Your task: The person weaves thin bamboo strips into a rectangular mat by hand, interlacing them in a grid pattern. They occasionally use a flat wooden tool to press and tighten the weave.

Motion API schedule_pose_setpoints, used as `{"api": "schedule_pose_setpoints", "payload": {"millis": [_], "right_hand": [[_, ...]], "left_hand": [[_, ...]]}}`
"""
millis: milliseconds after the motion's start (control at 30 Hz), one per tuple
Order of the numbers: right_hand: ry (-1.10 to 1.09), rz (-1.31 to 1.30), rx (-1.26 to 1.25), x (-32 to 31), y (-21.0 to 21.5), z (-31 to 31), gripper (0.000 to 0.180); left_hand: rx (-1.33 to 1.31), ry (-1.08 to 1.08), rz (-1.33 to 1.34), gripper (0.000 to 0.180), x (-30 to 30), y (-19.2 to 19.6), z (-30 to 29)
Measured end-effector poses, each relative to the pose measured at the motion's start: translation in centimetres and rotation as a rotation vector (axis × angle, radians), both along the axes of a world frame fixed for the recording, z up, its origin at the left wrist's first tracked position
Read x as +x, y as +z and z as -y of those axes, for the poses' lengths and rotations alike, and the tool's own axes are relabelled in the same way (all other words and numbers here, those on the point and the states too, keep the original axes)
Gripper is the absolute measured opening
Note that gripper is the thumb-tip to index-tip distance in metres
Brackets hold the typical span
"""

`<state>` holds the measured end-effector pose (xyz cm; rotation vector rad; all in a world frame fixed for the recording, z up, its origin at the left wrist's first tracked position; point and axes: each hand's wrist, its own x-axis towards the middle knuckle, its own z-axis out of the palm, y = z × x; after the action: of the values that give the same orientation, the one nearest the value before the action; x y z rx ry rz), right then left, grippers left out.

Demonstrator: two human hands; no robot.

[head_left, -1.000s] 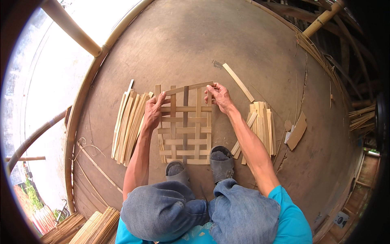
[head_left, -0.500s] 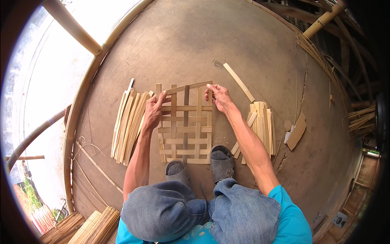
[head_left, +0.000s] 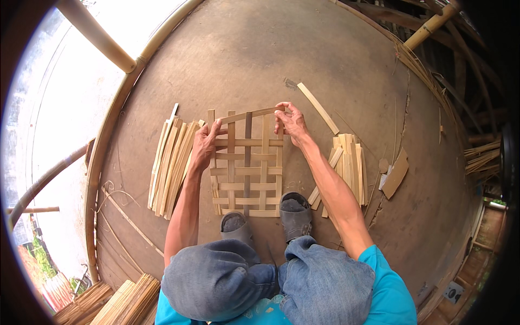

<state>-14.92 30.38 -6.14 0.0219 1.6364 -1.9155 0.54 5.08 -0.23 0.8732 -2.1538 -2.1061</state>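
A woven lattice of flat bamboo strips (head_left: 246, 170) lies on the brown floor in front of my feet. My left hand (head_left: 206, 143) rests on its upper left edge, fingers pinching the left end of the topmost strip (head_left: 252, 114). My right hand (head_left: 290, 122) grips the right end of that same strip, which lies tilted across the top of the upright strips. One upright strip in the middle is darker than the others. My grey shoes (head_left: 295, 214) press on the lattice's near edge.
A pile of loose bamboo strips (head_left: 170, 160) lies left of the lattice, another pile (head_left: 349, 165) to the right. A single strip (head_left: 318, 107) lies beyond my right hand. A cardboard scrap (head_left: 395, 173) sits farther right. Bamboo poles (head_left: 97, 38) edge the floor at left.
Both hands stay at the ends of the topmost strip; it has shifted only slightly across the upright strips.
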Motion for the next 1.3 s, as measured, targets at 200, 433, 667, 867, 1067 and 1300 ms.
{"api": "schedule_pose_setpoints", "payload": {"millis": [200, 433, 667, 867, 1067, 1300], "right_hand": [[-0.006, 0.007, -0.038, -0.1, -0.1, -0.5, 0.032], [0.01, 0.014, -0.059, 0.1, 0.5, -0.2, 0.034], [0.03, 0.041, -0.069, -0.2, 0.1, -1.0, 0.031], [0.038, 0.052, -0.084, -0.3, 0.0, -1.0, 0.033], [0.054, 0.039, -0.089, -0.2, 0.5, -1.1, 0.036], [0.029, 0.012, -0.071, -0.1, 0.2, -1.1, 0.035]], "left_hand": [[-1.254, -0.064, -0.216, 0.08, -3.0, 1.6, -3.3], [-1.2, -0.412, -0.324, 0.049, -7.3, -1.2, -6.7], [-0.923, -0.27, -0.316, 0.014, -8.3, -1.8, -7.7], [-1.037, -0.248, -0.243, 0.012, -8.8, -1.5, -8.0], [-0.963, 0.007, -0.371, 0.015, -9.3, -0.1, -5.1], [-0.875, -0.371, -0.111, 0.034, -9.6, 2.9, -6.8]]}}
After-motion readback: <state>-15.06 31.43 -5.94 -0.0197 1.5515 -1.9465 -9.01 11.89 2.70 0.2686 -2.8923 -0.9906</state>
